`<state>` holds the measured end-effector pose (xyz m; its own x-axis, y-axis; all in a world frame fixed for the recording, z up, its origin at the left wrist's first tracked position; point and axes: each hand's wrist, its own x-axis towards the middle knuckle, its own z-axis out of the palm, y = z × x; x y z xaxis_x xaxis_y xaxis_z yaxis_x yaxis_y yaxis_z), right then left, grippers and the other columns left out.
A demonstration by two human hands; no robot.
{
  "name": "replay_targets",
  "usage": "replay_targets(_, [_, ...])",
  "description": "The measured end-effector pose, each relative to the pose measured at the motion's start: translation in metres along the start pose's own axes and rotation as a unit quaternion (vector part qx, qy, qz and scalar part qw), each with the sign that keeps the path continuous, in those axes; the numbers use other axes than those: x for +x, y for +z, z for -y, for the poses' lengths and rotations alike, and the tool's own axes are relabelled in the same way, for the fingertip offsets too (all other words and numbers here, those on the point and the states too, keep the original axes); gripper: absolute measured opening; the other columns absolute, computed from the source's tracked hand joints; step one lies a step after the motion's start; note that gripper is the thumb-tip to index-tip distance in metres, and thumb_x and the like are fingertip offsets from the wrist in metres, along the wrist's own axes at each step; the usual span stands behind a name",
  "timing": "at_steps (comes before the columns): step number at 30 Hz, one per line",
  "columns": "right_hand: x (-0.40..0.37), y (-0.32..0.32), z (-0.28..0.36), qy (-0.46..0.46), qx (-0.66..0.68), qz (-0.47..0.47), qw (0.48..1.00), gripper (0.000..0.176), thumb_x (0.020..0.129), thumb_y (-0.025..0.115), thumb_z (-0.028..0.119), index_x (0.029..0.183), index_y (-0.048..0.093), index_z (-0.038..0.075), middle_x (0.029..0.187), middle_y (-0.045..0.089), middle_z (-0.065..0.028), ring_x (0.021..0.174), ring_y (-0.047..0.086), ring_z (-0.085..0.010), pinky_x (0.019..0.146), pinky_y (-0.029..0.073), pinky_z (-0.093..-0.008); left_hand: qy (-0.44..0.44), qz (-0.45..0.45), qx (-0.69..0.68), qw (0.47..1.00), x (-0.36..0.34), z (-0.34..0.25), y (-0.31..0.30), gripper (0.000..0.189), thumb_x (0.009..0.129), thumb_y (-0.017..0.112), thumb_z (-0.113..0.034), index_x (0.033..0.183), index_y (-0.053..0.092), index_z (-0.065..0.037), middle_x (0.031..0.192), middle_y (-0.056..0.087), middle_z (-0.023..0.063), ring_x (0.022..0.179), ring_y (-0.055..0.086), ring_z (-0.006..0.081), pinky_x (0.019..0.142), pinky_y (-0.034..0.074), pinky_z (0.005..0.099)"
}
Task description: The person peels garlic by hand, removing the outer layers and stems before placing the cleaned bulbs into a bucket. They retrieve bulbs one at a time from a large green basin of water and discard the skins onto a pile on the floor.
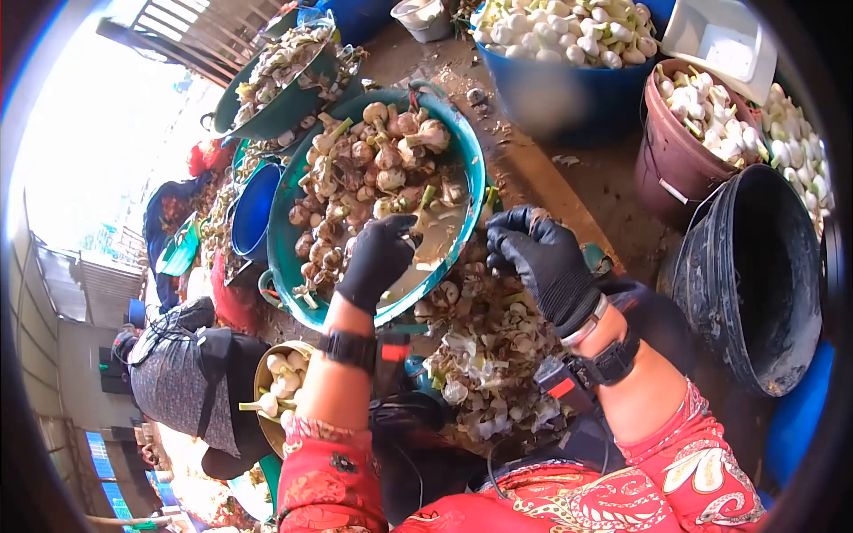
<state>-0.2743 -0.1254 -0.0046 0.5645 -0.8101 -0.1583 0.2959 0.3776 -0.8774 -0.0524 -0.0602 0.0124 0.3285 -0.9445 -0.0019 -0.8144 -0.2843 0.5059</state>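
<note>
My left hand (380,259), in a black glove, is over the near side of a green tub (477,160). Its fingers are closed at a garlic bulb (423,215) with a cut green stem; most of the grip is hidden. Unpeeled garlic bulbs (388,158) with brownish skins fill much of the tub. Just outside the right rim, my right hand (544,266), also gloved in black, has its fingers curled together. A short green stem (488,206) shows beside its fingertips. What that hand holds, if anything, I cannot make out.
Loose garlic skins (498,360) are heaped below my hands. At the back stands a blue tub (560,93) of white peeled bulbs, with a maroon bucket (653,169) of bulbs to its right. Black stacked buckets (702,275) stand at right. Another person (182,382) is at left.
</note>
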Motion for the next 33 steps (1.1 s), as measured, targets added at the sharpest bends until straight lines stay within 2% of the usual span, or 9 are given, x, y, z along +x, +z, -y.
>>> replay_targets(3, [0.0,0.004,0.004,0.009,0.022,0.005,1.0,0.006,0.087,0.06,0.009,0.092,0.06,0.004,0.07,0.058,0.0005,0.055,0.048,-0.0043,0.049,0.039,-0.0204,0.015,0.003,-0.002,1.0,0.054,0.056,0.034,0.047,0.075,0.067,-0.017,0.118,0.057,-0.003,0.105,0.064,0.0226,0.097,0.062,0.034,0.084,0.048,0.0382])
replay_targets(5, [0.0,0.005,0.003,0.02,0.0,0.015,1.0,0.013,0.089,0.056,0.004,0.101,0.059,0.001,0.084,0.061,-0.0018,0.073,0.058,-0.0083,0.07,0.05,-0.0228,-0.005,0.03,-0.061,0.998,0.086,0.091,0.062,0.058,0.069,0.07,-0.021,0.12,0.053,-0.003,0.108,0.063,0.0227,0.103,0.059,0.0369,0.086,0.046,0.0403])
replay_targets(9, [0.004,0.005,0.006,0.05,-0.016,0.022,0.998,0.015,0.089,0.055,0.002,0.103,0.059,0.0,0.086,0.061,-0.0018,0.074,0.057,-0.0083,0.071,0.049,-0.0225,-0.141,0.078,0.094,0.982,0.09,0.073,0.083,0.038,0.068,0.068,-0.024,0.1,0.064,-0.004,0.094,0.065,0.023,0.094,0.061,0.0386,0.083,0.047,0.0434])
replay_targets(12, [0.006,0.003,-0.001,0.016,-0.028,0.021,0.999,0.016,0.088,0.054,0.001,0.104,0.058,0.0,0.086,0.061,-0.0021,0.074,0.057,-0.0083,0.07,0.049,-0.0227,-0.112,0.07,0.043,0.99,0.077,0.094,0.092,0.024,0.078,0.058,-0.009,0.099,0.064,0.001,0.084,0.066,0.0141,0.077,0.064,0.0238,0.072,0.049,0.0336])
replay_targets(15, [0.003,0.005,-0.002,0.0,-0.031,0.023,0.999,0.016,0.088,0.054,0.001,0.103,0.059,0.0,0.086,0.061,-0.0022,0.073,0.057,-0.0078,0.069,0.049,-0.0229,-0.222,0.086,-0.28,0.93,0.062,0.078,0.066,0.021,0.086,0.053,-0.009,0.1,0.065,-0.001,0.082,0.064,0.0037,0.07,0.061,0.013,0.061,0.049,0.0254])
replay_targets(18, [0.0,0.004,-0.01,0.03,-0.027,0.027,0.999,0.013,0.088,0.057,0.004,0.1,0.06,0.0,0.083,0.061,-0.002,0.072,0.057,-0.0072,0.069,0.05,-0.0224,-0.189,0.051,-0.287,0.938,0.05,0.065,0.049,0.025,0.08,0.06,-0.011,0.102,0.066,-0.002,0.081,0.067,0.0092,0.066,0.061,0.0159,0.06,0.049,0.0287])
replay_targets(23, [-0.002,0.012,-0.01,0.004,0.02,0.006,1.0,0.006,0.088,0.06,0.009,0.09,0.06,0.004,0.068,0.058,0.0019,0.055,0.048,-0.0035,0.05,0.039,-0.0199,-0.023,0.07,-0.05,0.996,0.055,0.056,0.07,0.04,0.076,0.057,-0.014,0.116,0.062,-0.009,0.104,0.065,0.019,0.098,0.063,0.0313,0.085,0.048,0.0366])
replay_targets(30, [0.005,0.002,0.001,0.031,0.013,0.012,0.999,0.013,0.088,0.055,0.001,0.1,0.06,0.001,0.086,0.062,-0.0016,0.072,0.057,-0.0067,0.068,0.05,-0.0217,0.071,0.252,0.268,0.927,0.081,0.051,0.088,0.021,0.081,0.058,-0.014,0.095,0.067,-0.001,0.083,0.067,0.0195,0.078,0.066,0.031,0.072,0.05,0.0401])
replay_targets(33, [0.008,0.0,0.0,0.026,-0.017,0.03,0.999,0.017,0.087,0.057,0.002,0.104,0.058,0.001,0.088,0.061,-0.0018,0.072,0.057,-0.0068,0.067,0.049,-0.0211,-0.054,0.184,0.04,0.981,0.061,0.073,0.066,0.023,0.078,0.063,-0.026,0.09,0.068,-0.007,0.082,0.067,0.0166,0.079,0.065,0.0319,0.074,0.05,0.0403])
